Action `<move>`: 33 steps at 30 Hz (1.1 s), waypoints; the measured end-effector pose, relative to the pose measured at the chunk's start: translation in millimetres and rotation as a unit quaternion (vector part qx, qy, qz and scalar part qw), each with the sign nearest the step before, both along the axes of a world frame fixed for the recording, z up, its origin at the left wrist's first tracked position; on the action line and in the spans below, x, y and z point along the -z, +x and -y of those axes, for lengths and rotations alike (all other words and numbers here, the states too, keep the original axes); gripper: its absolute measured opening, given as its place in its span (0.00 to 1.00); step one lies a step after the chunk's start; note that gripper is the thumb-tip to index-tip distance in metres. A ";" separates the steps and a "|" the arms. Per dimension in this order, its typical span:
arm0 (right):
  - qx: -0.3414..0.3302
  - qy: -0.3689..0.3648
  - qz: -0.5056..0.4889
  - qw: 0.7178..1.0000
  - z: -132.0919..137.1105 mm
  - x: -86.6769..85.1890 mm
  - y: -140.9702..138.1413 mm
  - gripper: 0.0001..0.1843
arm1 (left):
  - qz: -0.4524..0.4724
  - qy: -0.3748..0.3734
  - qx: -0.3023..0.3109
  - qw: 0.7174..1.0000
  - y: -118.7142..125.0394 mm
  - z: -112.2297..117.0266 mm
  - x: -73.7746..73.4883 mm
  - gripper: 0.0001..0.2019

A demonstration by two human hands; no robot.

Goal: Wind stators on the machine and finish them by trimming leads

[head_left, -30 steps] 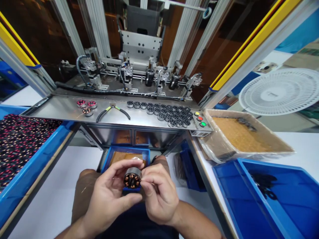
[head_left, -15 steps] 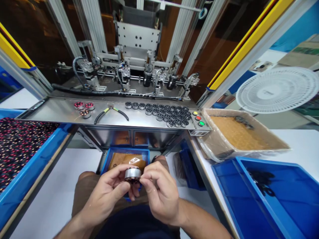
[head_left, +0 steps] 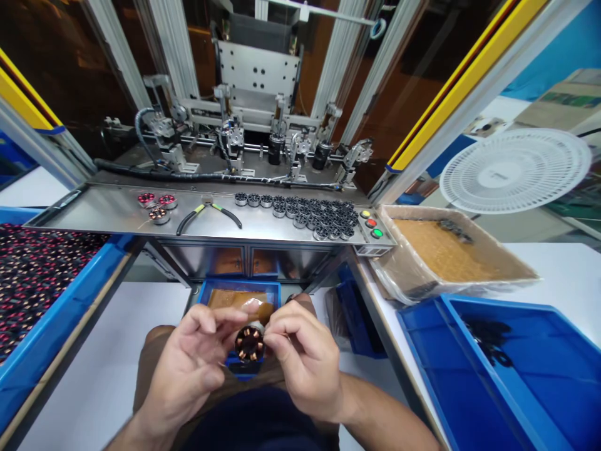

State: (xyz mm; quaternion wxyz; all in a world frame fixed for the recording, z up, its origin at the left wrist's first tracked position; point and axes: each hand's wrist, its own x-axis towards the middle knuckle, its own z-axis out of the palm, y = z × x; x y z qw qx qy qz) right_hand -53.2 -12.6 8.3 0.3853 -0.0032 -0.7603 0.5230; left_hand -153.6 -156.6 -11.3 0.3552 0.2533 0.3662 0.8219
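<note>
A round motor stator with copper windings hangs between my hands above my lap, its wound face turned toward me. My right hand is closed in a pinch at the stator's right edge; whether thumb and finger grip the rim or a thin wire end is too small to tell. To the left, my left hand is open, thumb and fingers apart, its fingertips close to the stator's upper left side. On the metal ledge lie two red-wound stators and a copper-wound stator. Open pliers lie beside them.
Many silver-rimmed stators crowd the ledge's right, near push buttons. A machine stands behind. Left is a blue bin of wound parts; right are a lined carton, blue trays and a fan. Below sits another blue bin.
The stator has tipped from side-on to showing its wound face. My left hand has loosened from it and drawn left, fingers spreading. My right hand keeps its pinch in nearly the same place.
</note>
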 end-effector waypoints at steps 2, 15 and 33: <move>-0.015 0.032 -0.014 0.999 -2.4 0.5 1.4 0.05 | -0.002 -0.032 0.014 0.999 1.5 -2.5 2.6 0.21; -0.003 -0.023 0.019 1.000 0.6 -1.1 7.1 0.06 | -0.068 -0.077 0.002 0.995 13.2 -5.4 0.3 0.16; -0.139 -0.410 0.149 0.889 6.4 29.4 5.5 0.17 | -0.492 -0.111 -0.219 0.835 8.9 -2.5 3.0 0.29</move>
